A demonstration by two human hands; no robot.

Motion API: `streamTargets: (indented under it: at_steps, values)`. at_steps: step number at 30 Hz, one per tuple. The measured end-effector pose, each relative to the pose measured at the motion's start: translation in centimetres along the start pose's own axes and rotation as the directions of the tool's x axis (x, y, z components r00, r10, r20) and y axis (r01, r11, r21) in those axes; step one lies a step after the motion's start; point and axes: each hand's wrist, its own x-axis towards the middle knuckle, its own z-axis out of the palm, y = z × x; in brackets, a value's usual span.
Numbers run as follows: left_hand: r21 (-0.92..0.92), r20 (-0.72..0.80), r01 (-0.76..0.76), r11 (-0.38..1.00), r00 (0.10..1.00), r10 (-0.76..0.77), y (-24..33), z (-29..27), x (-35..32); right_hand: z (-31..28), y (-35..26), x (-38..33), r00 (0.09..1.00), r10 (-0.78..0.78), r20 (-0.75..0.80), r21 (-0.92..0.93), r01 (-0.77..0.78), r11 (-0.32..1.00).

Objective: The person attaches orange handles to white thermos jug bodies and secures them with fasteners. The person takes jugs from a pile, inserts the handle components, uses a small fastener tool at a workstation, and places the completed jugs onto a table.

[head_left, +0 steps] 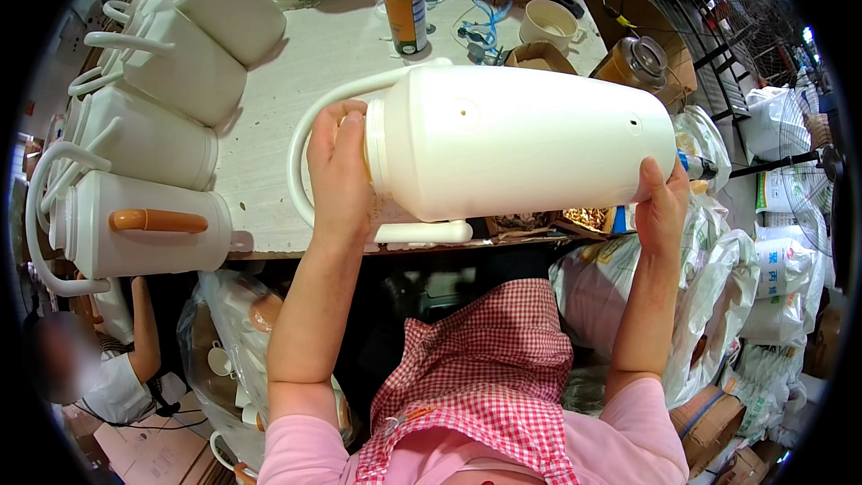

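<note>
We hold a white plastic thermos shell (512, 139) sideways above the table (296, 81): our left hand (337, 166) grips its neck, our right hand (663, 202) cups its base.

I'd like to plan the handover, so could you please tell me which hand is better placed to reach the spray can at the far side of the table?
Probably the left hand: it grips the neck of the white plastic jug, almost directly below the orange-labelled spray can. The right hand supports the jug's base, farther away.

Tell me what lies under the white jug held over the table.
Under the jug: bare table and small boxes of brown and gold parts peeking out at its edge. The rest beneath is covered.
</note>
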Motion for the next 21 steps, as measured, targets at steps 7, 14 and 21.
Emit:
streamTargets:
  at_steps: [7, 14, 21]
  values:
    - [-0.008, 0.021, 0.074, 0.997, 0.997, -0.074, -0.6, -0.2, 0.4, 1.0, -1.9, -1.0, 0.992, 0.124, -0.005, -0.120, -0.124, 0.985]
    - [0.205, 0.269, -0.562, 0.801, 0.820, 0.506, -0.2, 2.9, 0.1, -0.1, -0.5, 0.2, 0.991, 0.125, -0.051, -0.103, -0.130, 0.986]
    - [0.446, 0.550, -0.683, 0.579, 0.719, 0.425, 0.6, 3.8, 0.4, -2.8, -6.3, -10.9, 0.856, -0.515, -0.051, -0.719, 0.326, 0.613]
